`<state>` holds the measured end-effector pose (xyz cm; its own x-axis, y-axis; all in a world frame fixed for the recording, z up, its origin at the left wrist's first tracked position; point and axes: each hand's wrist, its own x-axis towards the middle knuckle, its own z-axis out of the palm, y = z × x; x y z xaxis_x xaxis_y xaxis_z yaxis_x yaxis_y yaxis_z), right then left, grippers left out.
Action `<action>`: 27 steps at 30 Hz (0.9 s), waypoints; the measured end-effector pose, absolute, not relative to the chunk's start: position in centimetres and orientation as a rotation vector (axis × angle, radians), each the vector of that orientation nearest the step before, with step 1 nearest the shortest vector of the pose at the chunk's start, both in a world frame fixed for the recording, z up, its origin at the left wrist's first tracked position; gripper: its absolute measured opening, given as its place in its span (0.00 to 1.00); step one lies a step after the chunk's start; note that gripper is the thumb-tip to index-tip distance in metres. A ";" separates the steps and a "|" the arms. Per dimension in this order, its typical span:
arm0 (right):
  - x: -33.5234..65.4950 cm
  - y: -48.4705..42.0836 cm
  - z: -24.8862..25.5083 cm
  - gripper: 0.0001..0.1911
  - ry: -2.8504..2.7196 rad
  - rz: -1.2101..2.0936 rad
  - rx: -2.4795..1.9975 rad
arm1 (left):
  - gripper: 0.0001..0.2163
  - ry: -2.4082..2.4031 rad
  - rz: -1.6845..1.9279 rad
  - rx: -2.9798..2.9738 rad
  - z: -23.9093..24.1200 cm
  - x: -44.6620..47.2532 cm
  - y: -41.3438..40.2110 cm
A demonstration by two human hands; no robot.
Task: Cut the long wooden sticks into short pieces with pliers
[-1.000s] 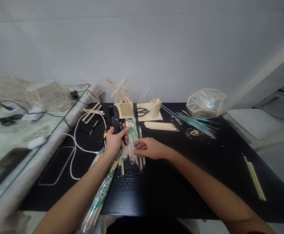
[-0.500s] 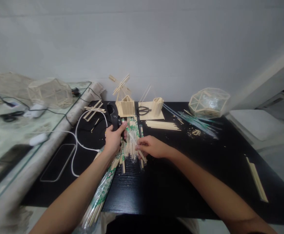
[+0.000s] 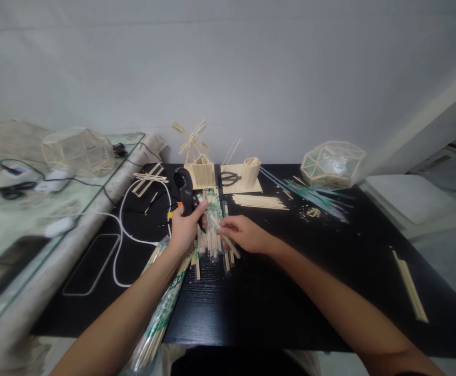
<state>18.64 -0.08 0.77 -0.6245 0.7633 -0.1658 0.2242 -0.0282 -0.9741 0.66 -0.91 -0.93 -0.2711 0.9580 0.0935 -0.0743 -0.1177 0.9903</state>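
My left hand [image 3: 184, 227] is closed around a black hand tool [image 3: 187, 190] with a curved head; its kind is not clear. Small orange and yellow parts show beside the fingers. A pair of chopsticks in a clear and green wrapper [image 3: 213, 219] slants between my hands, its upper end at my left thumb. My right hand [image 3: 246, 234] pinches the chopsticks lower down, and bare wood sticks out below its fingers. Beneath both hands lie several more wrapped chopsticks [image 3: 212, 243]. A long bag of chopsticks [image 3: 165, 308] lies partly under my left forearm.
Behind my hands stand a stick-built windmill [image 3: 199, 169] and a stick cup [image 3: 251, 169] on a board with black scissors [image 3: 229, 179]. Loose sticks [image 3: 260, 201], empty wrappers [image 3: 318, 196] and a wooden-framed polyhedron [image 3: 333, 164] are to the right. A white cable [image 3: 121, 230] loops at left.
The black tool has tilted slightly in my left hand, and orange and yellow parts now show. The chopsticks' lower end has shifted a little right. The view has moved slightly.
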 end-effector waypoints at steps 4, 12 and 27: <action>18.8 0.2 1.5 0.08 -1.777 1.696 -1.046 | 0.19 1.314 1.483 1.158 -0.8 1.4 -1.6; 20.4 1.1 2.5 0.07 -1.806 1.712 -1.085 | 0.16 1.217 1.586 1.064 -1.4 0.7 -0.7; 21.1 2.0 1.9 0.10 -1.986 1.498 -1.087 | 0.15 1.170 1.564 1.044 -1.4 0.4 -0.3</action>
<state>21.09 2.02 1.89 -0.6045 0.7876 -0.1193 0.3310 0.1121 -0.9369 0.39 -0.31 -1.39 -0.2445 0.9634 0.1098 -0.1666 -0.1533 0.9740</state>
